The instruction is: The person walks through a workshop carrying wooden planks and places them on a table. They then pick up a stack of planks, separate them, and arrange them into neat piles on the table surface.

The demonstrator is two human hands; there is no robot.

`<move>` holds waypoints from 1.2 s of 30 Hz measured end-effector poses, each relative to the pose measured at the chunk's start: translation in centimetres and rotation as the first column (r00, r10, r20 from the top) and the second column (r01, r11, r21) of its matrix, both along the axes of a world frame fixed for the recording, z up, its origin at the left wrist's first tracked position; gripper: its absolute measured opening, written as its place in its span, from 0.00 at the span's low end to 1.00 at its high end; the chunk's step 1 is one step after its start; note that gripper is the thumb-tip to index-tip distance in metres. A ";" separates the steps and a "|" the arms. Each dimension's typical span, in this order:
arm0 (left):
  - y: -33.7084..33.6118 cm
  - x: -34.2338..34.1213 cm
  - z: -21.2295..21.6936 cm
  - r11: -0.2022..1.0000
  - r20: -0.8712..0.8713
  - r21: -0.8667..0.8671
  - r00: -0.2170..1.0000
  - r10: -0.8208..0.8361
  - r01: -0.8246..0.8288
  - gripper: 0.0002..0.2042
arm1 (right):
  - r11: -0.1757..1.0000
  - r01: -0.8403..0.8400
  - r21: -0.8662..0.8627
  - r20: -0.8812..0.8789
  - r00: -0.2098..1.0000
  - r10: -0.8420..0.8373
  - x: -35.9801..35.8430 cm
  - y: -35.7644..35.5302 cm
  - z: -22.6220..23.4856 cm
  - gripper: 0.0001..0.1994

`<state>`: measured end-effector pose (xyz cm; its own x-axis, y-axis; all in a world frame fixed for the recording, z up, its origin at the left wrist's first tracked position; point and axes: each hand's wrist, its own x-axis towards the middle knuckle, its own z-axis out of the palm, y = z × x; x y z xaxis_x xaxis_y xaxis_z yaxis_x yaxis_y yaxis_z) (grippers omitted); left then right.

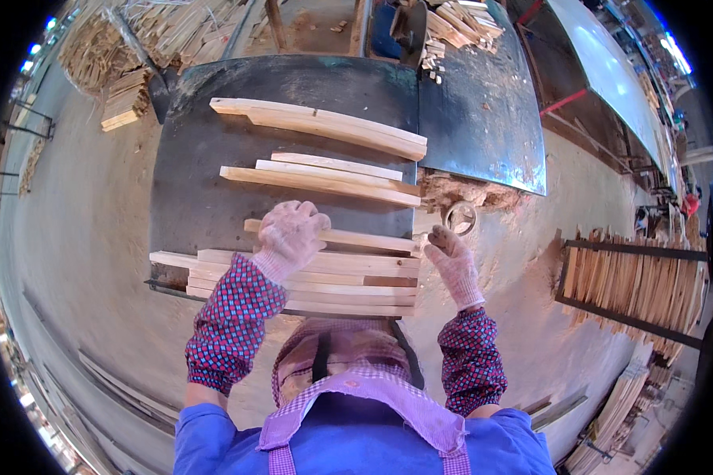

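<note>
My left hand [289,233], in a pale knit glove, lies on top of a thin wooden slat [364,239] that rests on a near stack of slats [309,281] on a dark metal table [194,170]. Its fingers curl over the slat. My right hand [451,260], also gloved, is at the right ends of the stack, fingers closed against the slat ends. Further up the table lie a middle group of slats [325,176] and a far pair of longer boards [325,125].
A second metal plate [483,119] adjoins the table on the right, with sawdust [459,190] and a round ring [459,215] at its near corner. Racks of wood strips [634,285] stand on the right. Piles of offcuts [127,55] lie far left.
</note>
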<state>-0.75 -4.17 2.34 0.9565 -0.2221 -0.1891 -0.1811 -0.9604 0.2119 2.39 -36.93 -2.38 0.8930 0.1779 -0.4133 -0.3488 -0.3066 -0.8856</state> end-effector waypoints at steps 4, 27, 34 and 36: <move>0.5 -0.7 -1.3 0.999 0.286 0.037 0.957 -0.042 0.033 0.12 | 0.989 0.083 0.121 -0.078 0.994 -0.073 -1.6 0.8 -0.7 0.25; 0.2 -1.7 0.7 0.991 0.887 -0.130 0.443 0.129 -0.027 0.15 | 0.767 0.232 0.598 -0.068 0.968 -0.240 -1.3 5.2 6.3 0.26; 0.8 -2.3 -3.0 0.994 0.493 -0.084 0.864 0.102 -0.070 0.10 | 0.989 0.134 0.064 -0.112 0.986 -0.127 0.0 5.2 5.1 0.17; 0.3 -2.5 -1.4 0.988 0.191 -0.114 0.974 0.124 -0.103 0.10 | 0.983 -0.005 -0.183 -0.111 0.994 -0.016 0.4 4.4 4.2 0.16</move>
